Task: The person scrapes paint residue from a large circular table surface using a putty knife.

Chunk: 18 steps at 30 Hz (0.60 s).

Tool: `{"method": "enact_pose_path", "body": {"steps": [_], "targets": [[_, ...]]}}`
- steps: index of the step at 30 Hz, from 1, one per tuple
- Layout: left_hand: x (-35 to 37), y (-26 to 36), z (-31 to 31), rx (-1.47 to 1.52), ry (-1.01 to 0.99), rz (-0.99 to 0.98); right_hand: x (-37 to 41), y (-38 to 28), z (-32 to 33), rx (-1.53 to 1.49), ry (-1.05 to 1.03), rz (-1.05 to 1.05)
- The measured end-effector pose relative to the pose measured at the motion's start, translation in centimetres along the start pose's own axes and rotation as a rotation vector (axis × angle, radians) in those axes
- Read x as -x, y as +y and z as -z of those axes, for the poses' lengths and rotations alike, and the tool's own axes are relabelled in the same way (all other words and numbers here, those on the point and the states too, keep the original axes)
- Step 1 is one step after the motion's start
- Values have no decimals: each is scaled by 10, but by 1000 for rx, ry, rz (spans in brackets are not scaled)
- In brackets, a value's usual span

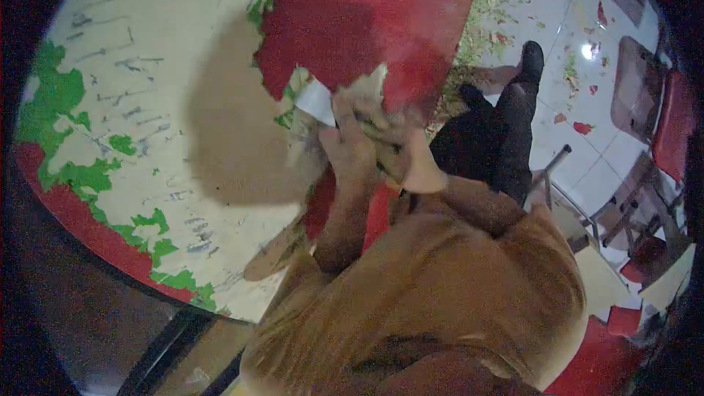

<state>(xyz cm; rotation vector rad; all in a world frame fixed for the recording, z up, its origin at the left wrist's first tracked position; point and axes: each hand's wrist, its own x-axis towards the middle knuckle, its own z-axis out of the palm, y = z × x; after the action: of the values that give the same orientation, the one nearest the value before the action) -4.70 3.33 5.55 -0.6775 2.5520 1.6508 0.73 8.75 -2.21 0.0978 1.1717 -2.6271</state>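
Observation:
My left hand (347,148) and my right hand (416,163) are close together at the edge of the peeling red coating (323,44). Between them is a scraper with a flat pale blade (315,103), pressed to the tabletop. The left fingers are closed near the blade. My right hand is closed just behind, where the handle is hidden. Blur smears the finger details. A curled, loosened strip (367,86) lifts beside the blade. Left of it the tabletop (183,44) shows bare cream with dark scratches and green patches (55,92).
A red band (103,231) runs along the table's near-left rim. Shavings (477,37) and red flakes (583,128) litter the white tiled floor (546,0). My black-trousered leg (517,125) extends over it. A metal-framed chair (557,183) and a red seat (671,128) stand at right.

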Motion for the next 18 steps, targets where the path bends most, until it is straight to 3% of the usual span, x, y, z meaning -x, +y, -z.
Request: {"method": "enact_pose_path", "body": {"steps": [1, 3, 5, 8, 11, 12, 15, 18], "targets": [[0, -1, -3, 63, 18, -26, -6, 1, -1, 19, 15, 71], [5, 2, -3, 158, 17, 37, -10, -9, 4, 329, -45, 162], [1, 13, -2, 183, 31, 140, -15, -30, 5, 349, -133, -42], [18, -11, 8, 54, 161, 207, 15, -13, -23, 87, 93, -163], [18, -2, 10, 3, 193, 198, -6, -22, 11, 343, -245, -6], [18, 6, 11, 35, 140, 160, -16, -23, 12, 344, -296, -156], [7, 7, 3, 82, 12, 33, -15, -28, -1, 137, -98, 149], [18, -11, 13, 115, 22, 53, 2, -11, -6, 160, -42, 189]]}}
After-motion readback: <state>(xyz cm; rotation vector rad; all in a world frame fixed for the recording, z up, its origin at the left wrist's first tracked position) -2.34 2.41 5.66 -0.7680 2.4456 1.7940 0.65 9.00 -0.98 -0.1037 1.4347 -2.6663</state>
